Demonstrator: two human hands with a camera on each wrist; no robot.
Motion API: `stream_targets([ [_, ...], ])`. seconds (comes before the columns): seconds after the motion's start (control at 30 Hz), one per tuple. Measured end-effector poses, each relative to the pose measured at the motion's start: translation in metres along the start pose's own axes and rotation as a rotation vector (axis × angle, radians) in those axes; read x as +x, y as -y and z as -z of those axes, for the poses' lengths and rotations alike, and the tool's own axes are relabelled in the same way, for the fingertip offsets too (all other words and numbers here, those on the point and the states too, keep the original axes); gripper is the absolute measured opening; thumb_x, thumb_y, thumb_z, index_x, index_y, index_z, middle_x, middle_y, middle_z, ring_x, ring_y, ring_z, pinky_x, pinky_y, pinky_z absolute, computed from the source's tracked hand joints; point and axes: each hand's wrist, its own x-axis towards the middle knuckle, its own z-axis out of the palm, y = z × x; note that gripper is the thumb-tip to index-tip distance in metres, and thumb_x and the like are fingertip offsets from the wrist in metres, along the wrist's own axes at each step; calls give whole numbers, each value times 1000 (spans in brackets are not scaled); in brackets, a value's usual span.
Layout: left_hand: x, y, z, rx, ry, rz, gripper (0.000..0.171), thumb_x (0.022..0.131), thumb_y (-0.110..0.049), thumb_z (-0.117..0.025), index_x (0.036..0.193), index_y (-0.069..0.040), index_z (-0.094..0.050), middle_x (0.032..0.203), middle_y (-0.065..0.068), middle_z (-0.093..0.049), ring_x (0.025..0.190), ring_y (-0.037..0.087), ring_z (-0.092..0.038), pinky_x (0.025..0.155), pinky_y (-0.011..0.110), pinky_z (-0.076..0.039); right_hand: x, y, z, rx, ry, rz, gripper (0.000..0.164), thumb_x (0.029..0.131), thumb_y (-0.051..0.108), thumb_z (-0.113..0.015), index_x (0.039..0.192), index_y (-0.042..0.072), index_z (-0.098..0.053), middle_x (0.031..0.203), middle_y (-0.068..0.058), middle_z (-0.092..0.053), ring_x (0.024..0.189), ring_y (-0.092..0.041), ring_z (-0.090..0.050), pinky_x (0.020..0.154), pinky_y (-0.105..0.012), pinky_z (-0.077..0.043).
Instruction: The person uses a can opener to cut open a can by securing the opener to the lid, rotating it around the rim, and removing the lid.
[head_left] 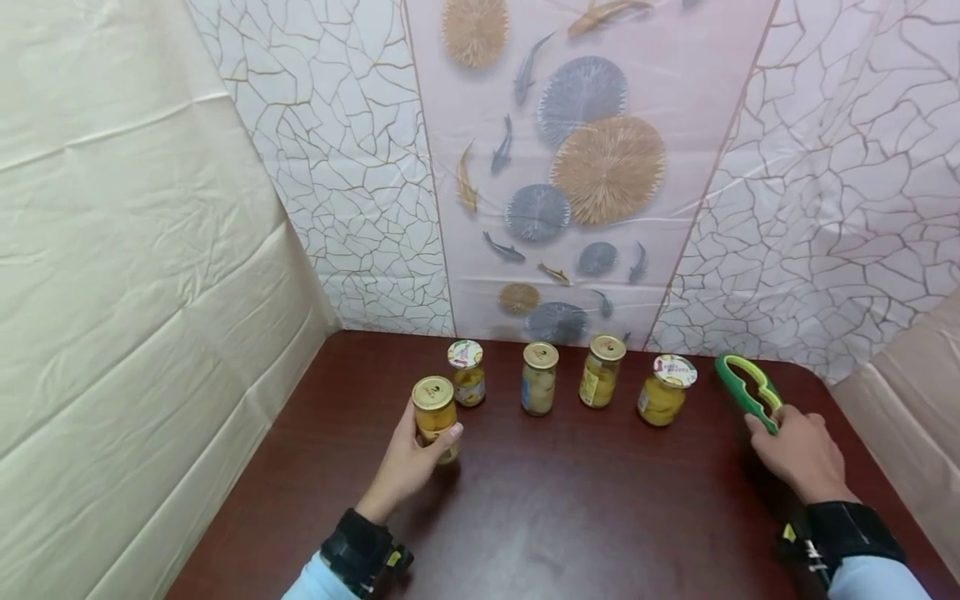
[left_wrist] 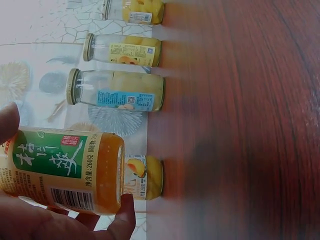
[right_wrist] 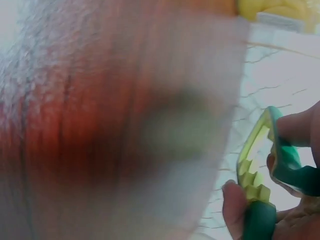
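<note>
My left hand (head_left: 411, 458) grips a glass jar (left_wrist: 65, 167) of orange fruit with a gold lid and a green-and-cream label. The jar stays upright, its base raised off the table, thumb on one side and fingers round the other. Over at the right, my right hand (head_left: 804, 454) holds a green jar opener (head_left: 733, 383) by its handle end. Its yellow-green toothed inner edges (right_wrist: 252, 175) show in the right wrist view, with the thumb and fingers on the green handles.
Along the back of the brown table (head_left: 585, 517) stand a small white-lidded jar (head_left: 469, 383), a gold-lidded jar of pale fruit (head_left: 538, 387), a gold-lidded yellow jar (head_left: 600, 379) and a squat jar (head_left: 662, 400). A patterned sheet (head_left: 375, 208) hangs behind them.
</note>
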Motion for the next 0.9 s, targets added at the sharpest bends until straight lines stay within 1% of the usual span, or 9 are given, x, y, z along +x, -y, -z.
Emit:
stream_targets([
  [0.1,1,-1,-3,5,8,-18,75,88,-46,-79,149,-27,-39,132,8,-61,121,25,-59,104,55,-45,-8,9,9,21,-91,25,60,102,50,-50,110,-9,-53,102,-34,-43,82,-50,-51,60,-53,-39],
  [0.2,2,-3,-7,0,26,-41,70,91,-38,-79,148,-26,-41,130,8,-62,119,25,-60,102,54,-47,-19,22,21,64,-178,67,61,102,48,-53,117,-11,-53,113,-37,-41,92,-54,-48,66,-60,-39],
  [0.33,3,-7,-12,-5,48,-58,66,92,-32,-78,147,-26,-41,131,7,-62,117,23,-61,101,53,-47,-38,43,37,110,-260,154,56,100,43,-59,113,-11,-56,121,-39,-41,100,-56,-45,70,-66,-38],
  [0.37,3,-8,-13,-5,53,-57,66,92,-33,-78,147,-26,-42,131,7,-62,117,23,-61,101,53,-47,-43,50,40,111,-280,186,53,100,41,-60,110,-10,-57,120,-38,-42,100,-56,-46,69,-65,-38],
  [0.4,1,-13,-14,-6,57,-52,66,93,-32,-78,147,-24,-42,132,8,-61,117,24,-61,101,53,-47,-47,57,42,116,-295,216,49,100,39,-62,107,-9,-58,119,-37,-44,98,-54,-47,66,-62,-39],
  [0.53,-8,-34,-17,-20,66,-55,65,93,-25,-77,147,-18,-42,132,13,-61,118,27,-60,102,54,-46,-64,85,50,137,-323,334,34,98,32,-68,95,0,-60,115,-32,-48,89,-45,-48,59,-47,-36],
  [0.6,-13,-43,-19,-31,66,-53,64,94,-20,-77,147,-14,-43,131,15,-61,116,29,-61,102,53,-46,-69,96,51,146,-317,374,30,97,31,-70,92,4,-59,116,-29,-49,86,-41,-49,57,-42,-33],
  [0.73,-15,-42,-23,-42,62,-58,63,93,-18,-77,146,-15,-44,128,14,-63,114,28,-61,100,51,-46,-76,111,50,133,-314,439,28,95,32,-73,91,8,-59,122,-28,-50,85,-40,-52,55,-41,-36],
  [0.9,-20,-40,-28,-44,70,-63,61,93,-18,-78,144,-14,-45,125,14,-63,111,27,-62,99,51,-47,-86,125,42,105,-319,523,28,91,33,-77,90,11,-60,125,-27,-53,89,-43,-58,53,-47,-42],
])
